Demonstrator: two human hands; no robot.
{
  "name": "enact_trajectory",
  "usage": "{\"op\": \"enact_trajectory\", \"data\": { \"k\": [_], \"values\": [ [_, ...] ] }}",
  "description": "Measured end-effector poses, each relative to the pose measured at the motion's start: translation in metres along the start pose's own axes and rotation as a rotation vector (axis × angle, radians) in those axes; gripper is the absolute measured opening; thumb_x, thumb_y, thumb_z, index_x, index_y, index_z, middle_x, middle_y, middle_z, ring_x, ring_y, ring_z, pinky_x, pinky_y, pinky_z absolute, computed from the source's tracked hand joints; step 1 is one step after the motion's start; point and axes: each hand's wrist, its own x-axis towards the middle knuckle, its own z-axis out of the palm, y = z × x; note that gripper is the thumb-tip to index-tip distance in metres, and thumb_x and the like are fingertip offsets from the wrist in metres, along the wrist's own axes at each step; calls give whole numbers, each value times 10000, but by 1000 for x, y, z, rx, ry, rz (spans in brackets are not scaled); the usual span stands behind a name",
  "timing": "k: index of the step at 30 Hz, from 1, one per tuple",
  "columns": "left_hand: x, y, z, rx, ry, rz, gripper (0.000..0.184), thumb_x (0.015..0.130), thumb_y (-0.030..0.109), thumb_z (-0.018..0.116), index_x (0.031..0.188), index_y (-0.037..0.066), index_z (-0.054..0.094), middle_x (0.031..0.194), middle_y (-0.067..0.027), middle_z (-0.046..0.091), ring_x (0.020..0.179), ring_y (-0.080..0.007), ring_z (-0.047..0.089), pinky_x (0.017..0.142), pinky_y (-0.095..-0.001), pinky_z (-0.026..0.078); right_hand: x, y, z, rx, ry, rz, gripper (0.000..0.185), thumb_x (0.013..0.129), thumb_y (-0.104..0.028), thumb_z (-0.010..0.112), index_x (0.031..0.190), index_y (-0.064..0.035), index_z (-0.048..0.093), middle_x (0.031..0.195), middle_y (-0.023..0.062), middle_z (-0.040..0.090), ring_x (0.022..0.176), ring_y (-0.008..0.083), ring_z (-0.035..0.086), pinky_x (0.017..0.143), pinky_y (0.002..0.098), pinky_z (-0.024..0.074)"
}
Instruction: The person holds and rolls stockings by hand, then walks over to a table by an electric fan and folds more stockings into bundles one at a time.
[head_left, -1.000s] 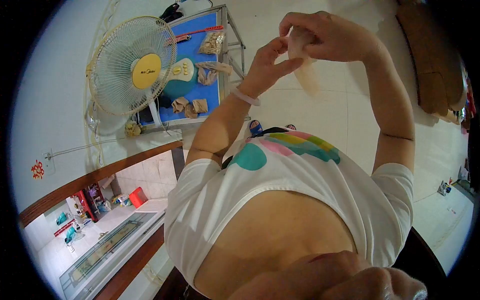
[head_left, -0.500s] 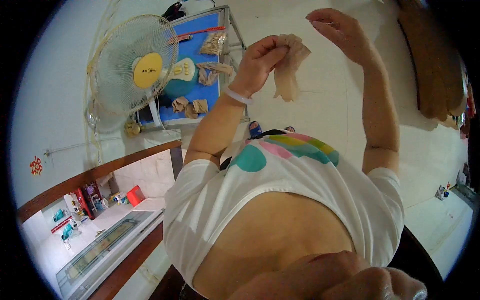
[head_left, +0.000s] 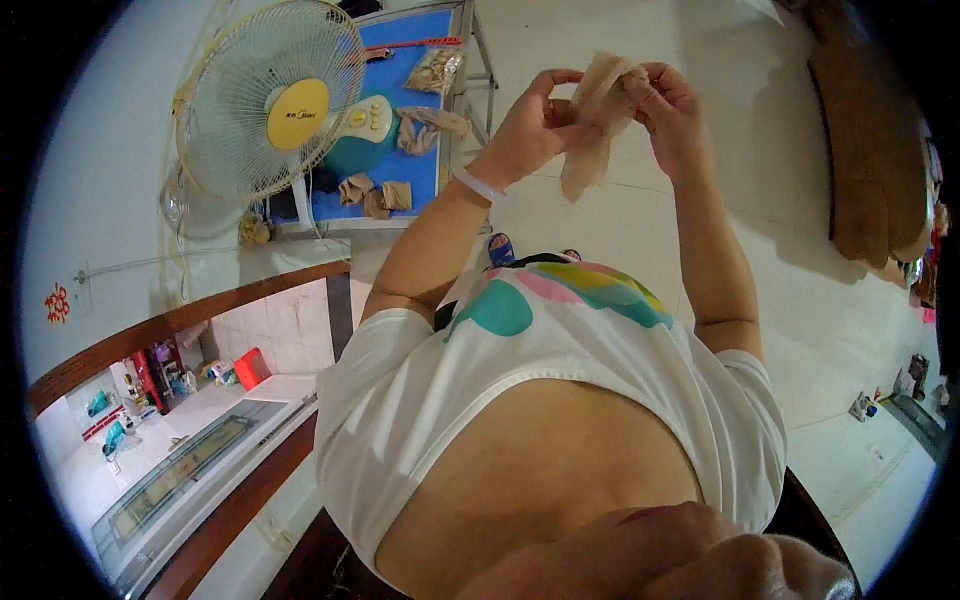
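Note:
A sheer beige nylon sock (head_left: 590, 165) hangs between my hands above the floor. My left hand (head_left: 530, 130), with a pale bracelet at the wrist, pinches it at its left side. On the other side, the closed fingers of my right hand (head_left: 675, 120) grip its upper edge. Several folded beige pieces (head_left: 375, 197) of like cloth lie on the blue-topped table (head_left: 415, 178) to my left. A loose beige length of cloth (head_left: 430, 130) lies farther back there, near a clear bag (head_left: 435, 70) of beige contents.
A yellow and white fan (head_left: 300, 115) stands at the table's left side. Behind the bag lies a thin red stick (head_left: 425, 43). Brown padded furniture (head_left: 870, 150) stands on the right. A wooden-framed opening (head_left: 190, 310) shows a counter at lower left.
My right hand has come in from the right and taken hold of the sock's upper edge. The sock is now stretched between both hands. The view has shifted slightly.

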Motion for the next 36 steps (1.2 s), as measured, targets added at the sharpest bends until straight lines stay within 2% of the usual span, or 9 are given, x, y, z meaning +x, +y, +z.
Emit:
{"op": "enact_trajectory", "data": {
  "k": [4,13,16,19,22,24,27,30,36],
  "values": [
    [-5,-9,-4,-97,-12,-80,420,765,69,634,1136,25,443,972,-85,585,875,-150,570,786,-268,462,1,-2,0,130,-31,65,210,829,-162,563,962,1,549,841,55,593,741,126,570,664,265,489],
    [-8,-7,-16,186,-53,33,443,755,-1,610,1167,25,449,941,-63,554,888,-140,553,739,-244,479,-3,30,0,523,-192,436,213,867,-122,446,1032,-2,506,908,73,574,772,142,570,640,245,489],
    [-5,-14,-15,210,-42,271,366,758,-8,606,1105,28,496,925,-60,550,837,-136,557,722,-237,488,-9,42,5,572,-212,509,246,866,-119,434,1079,-4,482,977,83,558,832,155,565,671,253,490],
    [-2,-20,-24,275,-177,317,278,795,-4,562,1066,43,517,981,-19,536,848,-93,527,735,-219,459,-18,41,15,620,-199,528,281,864,-125,441,1115,-2,461,1020,89,540,875,174,560,706,265,488],
    [-3,-18,-26,274,-88,269,216,784,62,601,986,32,529,946,-23,544,827,-84,524,700,-218,457,-23,33,16,493,-120,482,313,858,-159,475,1124,4,456,1029,92,532,883,182,560,730,272,483],
    [-5,-17,-31,271,-59,95,245,767,116,623,978,30,530,912,-25,552,820,-83,525,694,-216,453,-25,26,16,351,-10,414,336,843,-169,517,1122,9,458,1031,88,529,876,175,559,736,269,478],
    [-6,-8,-28,206,20,-97,303,743,185,644,976,26,534,872,-23,560,804,-77,524,686,-211,443,-29,23,19,-109,-87,-57,342,813,-165,577,1089,15,484,978,74,553,843,156,560,733,262,472],
    [-6,-12,-27,110,12,-160,322,736,196,652,985,25,538,875,-22,563,792,-77,524,685,-208,437,-32,26,23,-186,-70,90,270,811,-116,579,1043,6,515,909,59,574,797,135,556,718,255,467],
    [-9,-4,-26,-139,-56,-162,314,737,138,660,1007,23,547,878,-20,569,770,-87,534,666,-208,439,-24,44,7,507,-84,339,175,834,-88,533,990,-9,537,879,70,583,766,150,569,728,280,485]
  ]
}}
